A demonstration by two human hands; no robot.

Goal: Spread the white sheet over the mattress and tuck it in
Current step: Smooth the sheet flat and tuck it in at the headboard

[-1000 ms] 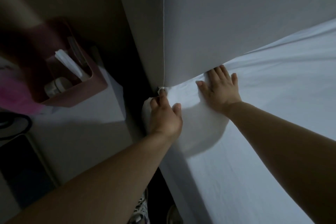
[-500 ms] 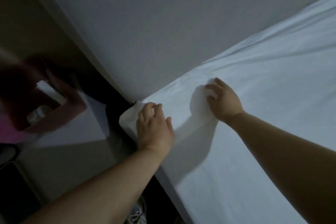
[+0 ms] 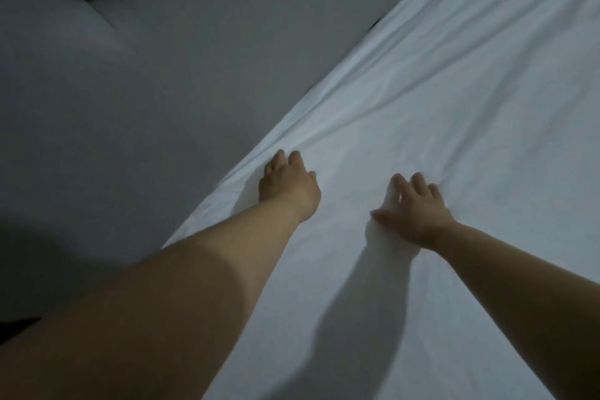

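1. Now both arms reach out over the bed, and both hands lie on the white sheet (image 3: 438, 114).
2. The left hand (image 3: 287, 180) rests on the sheet right by its edge, next to the grey padded headboard (image 3: 181, 68).
3. Its fingers (image 3: 278, 157) look mostly straight and point toward the line where the sheet meets the grey board. It holds nothing that I can see; it just presses down on the cloth.
4. The right hand (image 3: 414, 206) lies flat on the sheet, a bit farther from the grey board and near the left hand, but not touching it.
5. Its fingers (image 3: 418, 182) are spread apart and straight, and the thumb sticks out to the side. It grips nothing and only presses on the sheet.
6. The sheet covers the whole top of the mattress that I can see, from the bottom of the view up to the far top right corner.
7. Long soft wrinkles run across the sheet from the hands up toward the far end.
8. A few small folds bunch up just past the fingertips of both hands.
9. Dark shadows of the arms fall on the sheet under them.
10. The grey board has a deep dent in its padding at the top left.
11. The room is dim, so small things are hard to see.
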